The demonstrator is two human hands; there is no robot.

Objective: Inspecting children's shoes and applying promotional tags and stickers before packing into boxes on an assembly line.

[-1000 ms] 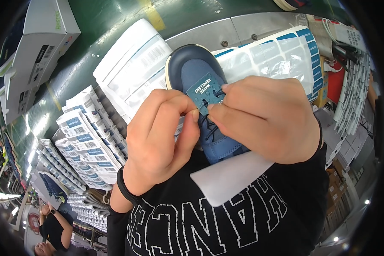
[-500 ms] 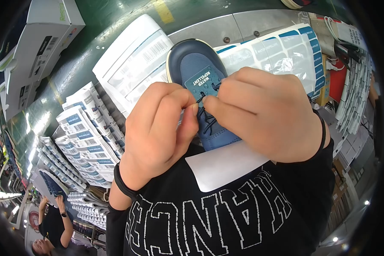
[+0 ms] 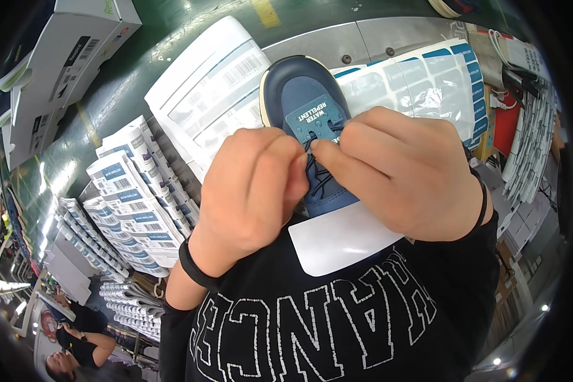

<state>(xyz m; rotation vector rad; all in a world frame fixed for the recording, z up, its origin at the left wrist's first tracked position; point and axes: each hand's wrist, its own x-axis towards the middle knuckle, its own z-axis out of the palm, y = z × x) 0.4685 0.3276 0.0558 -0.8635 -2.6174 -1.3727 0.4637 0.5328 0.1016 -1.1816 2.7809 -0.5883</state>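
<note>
Green workbench point(image 3: 140, 76), label sheets point(image 3: 204, 95) at left: we hold the blue shoe point(image 3: 312, 121) centrally, left hand point(image 3: 248, 191) and right hand point(image 3: 407, 172) each pinching its dark lace point(image 3: 318, 175); even tension probably serves best.

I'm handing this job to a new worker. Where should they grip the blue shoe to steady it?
Probably at the toe cap, coming from the far side, over the label sheets. The shoe points away from the person with its toe bare and rounded, while the left hand and right hand crowd the laces, and the heel is hidden beneath them.
</note>
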